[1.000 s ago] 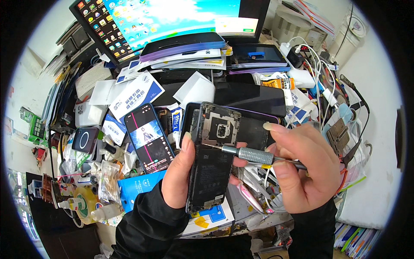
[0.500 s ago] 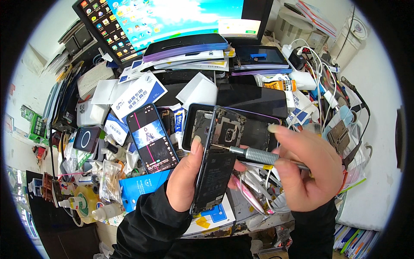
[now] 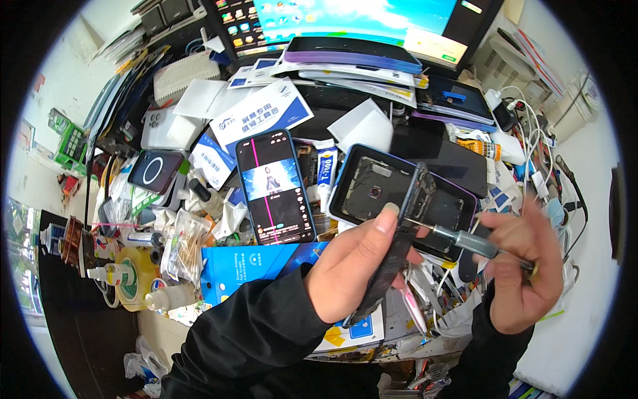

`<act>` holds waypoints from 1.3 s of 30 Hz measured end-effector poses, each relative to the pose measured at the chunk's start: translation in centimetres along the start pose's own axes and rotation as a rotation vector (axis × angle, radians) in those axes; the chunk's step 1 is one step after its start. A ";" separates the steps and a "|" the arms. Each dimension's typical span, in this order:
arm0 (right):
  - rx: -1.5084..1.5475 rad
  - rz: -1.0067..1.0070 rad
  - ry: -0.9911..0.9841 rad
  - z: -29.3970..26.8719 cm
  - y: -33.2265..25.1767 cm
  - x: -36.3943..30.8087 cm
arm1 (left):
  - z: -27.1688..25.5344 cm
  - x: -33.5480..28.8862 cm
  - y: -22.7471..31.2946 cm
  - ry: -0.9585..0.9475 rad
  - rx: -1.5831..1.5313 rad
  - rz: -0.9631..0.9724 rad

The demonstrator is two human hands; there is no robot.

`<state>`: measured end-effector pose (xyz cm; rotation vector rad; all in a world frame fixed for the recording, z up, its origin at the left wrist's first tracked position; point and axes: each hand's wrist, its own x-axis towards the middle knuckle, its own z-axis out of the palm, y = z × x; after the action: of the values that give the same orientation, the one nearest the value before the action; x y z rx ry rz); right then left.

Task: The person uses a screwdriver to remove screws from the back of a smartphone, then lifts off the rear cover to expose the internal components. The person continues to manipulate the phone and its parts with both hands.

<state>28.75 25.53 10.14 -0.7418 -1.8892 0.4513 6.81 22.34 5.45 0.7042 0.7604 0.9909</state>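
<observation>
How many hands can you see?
2: the left hand holds the opened phone near the middle; the right hand, farther right, holds the screwdriver. No others show.

and my bare right hand (image 3: 522, 272) blurs, my bare left hand (image 3: 352, 269) part-hidden behind this opened black phone (image 3: 390, 263), wide blue-screened monitor (image 3: 359, 18) cropped up top

1. Screwdriver (image 3: 476, 244): metal, its grey grip rough with knurling, its thin shaft bare and smooth.
2. Opened phone (image 3: 384, 269): dark and mostly matt along the side that shows.
3. Lit phone (image 3: 274, 189): smooth, glossy glass front.
4. Sleeve (image 3: 249, 336): black cloth, matt and softly creased.
5. Blue packet (image 3: 232, 271): smooth, with a slight sheen.
6. Printed card (image 3: 262, 116): flat, smooth paper.
7. Swab bag (image 3: 186, 246): clear, crinkled, shiny plastic.
8. Small bottle (image 3: 166, 297): smooth white plastic.
</observation>
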 end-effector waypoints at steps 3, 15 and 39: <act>0.009 0.017 0.002 0.0 -0.1 -0.2 | 0.3 -0.5 0.4 -0.011 0.140 0.033; -0.131 0.073 0.019 -0.4 0.3 -1.0 | 0.2 -0.6 0.7 -0.050 0.084 0.052; 0.132 0.141 -0.223 -1.2 0.1 0.4 | -0.3 0.4 0.2 -0.078 0.100 0.003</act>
<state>29.71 25.80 10.84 -0.7646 -1.9966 0.7679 6.60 22.80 5.38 0.8258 0.7445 0.9283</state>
